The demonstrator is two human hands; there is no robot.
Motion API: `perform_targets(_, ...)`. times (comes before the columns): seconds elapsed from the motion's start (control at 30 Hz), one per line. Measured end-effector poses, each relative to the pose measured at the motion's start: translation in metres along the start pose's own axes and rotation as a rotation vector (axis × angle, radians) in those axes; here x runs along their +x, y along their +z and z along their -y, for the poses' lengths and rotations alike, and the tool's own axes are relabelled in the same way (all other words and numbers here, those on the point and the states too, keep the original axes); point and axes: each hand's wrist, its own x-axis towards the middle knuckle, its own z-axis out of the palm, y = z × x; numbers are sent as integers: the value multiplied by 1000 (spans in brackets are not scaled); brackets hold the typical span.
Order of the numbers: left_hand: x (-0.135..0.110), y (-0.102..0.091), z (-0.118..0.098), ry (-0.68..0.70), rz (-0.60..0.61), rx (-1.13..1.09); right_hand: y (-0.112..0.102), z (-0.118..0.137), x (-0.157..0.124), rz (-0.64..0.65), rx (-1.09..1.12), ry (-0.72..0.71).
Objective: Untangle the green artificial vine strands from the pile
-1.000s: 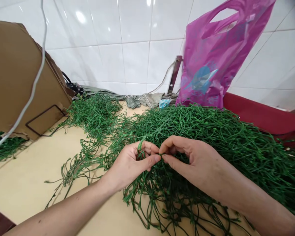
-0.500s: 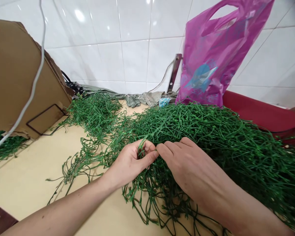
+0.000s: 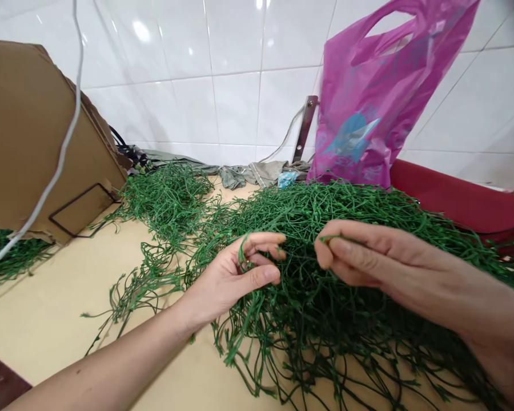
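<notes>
My left hand (image 3: 244, 268) is above the tangle, its thumb and forefinger apart and its other fingers curled. A thin green stem (image 3: 241, 251) loops over the base of its fingers, and its lower part is hidden in the palm. To the right, my right hand (image 3: 368, 257) pinches another thin green stem between thumb and fingertips; little of that stem shows. The hands are apart. Beneath and behind them spreads a large pile of green plastic-looking stems (image 3: 300, 211) with small branched tips.
A smaller heap of stems (image 3: 167, 194) lies back left on the pale tabletop (image 3: 124, 240). A cardboard box (image 3: 21, 137) stands left, with a white cable (image 3: 64, 148) hanging before it. At the back are a purple plastic bag (image 3: 368, 103), a metal bracket (image 3: 305, 128) and a red case (image 3: 458, 200).
My right hand has moved away to the right from my left hand and turned, with a stem in its pinch. My left thumb and forefinger have parted.
</notes>
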Motion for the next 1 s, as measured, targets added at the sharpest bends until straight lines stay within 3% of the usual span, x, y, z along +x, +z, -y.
perform_targets(0.13, 0, 1, 5, -58, -78, -2, -20, -3, -5, -401, -499, -115)
perform_targets(0.23, -2, 3, 0, -51, -134, 87, -16, 2, -8, -540, -657, -201)
perform_targets(0.3, -4, 5, -5, -16, -119, 255, -3, 8, -8, -522, -657, -203)
perform_targets(0.4, -6, 8, -10, 37, -17, 497, 24, 14, -4, -383, -546, -173)
perform_targets(0.53, -5, 10, -7, 66, 57, 631, 52, 10, 5, -201, -318, -55)
perform_targets(0.7, -2, 6, -2, 121, 185, 714, 62, 3, 14, -266, -150, -3)
perform_targets(0.83, -2, 5, 0, 81, 172, 621, 59, 3, 17, -282, 58, 75)
perform_targets(1.0, 1, 8, 2, -57, -56, 275, 48, 4, 18, -393, 169, 80)
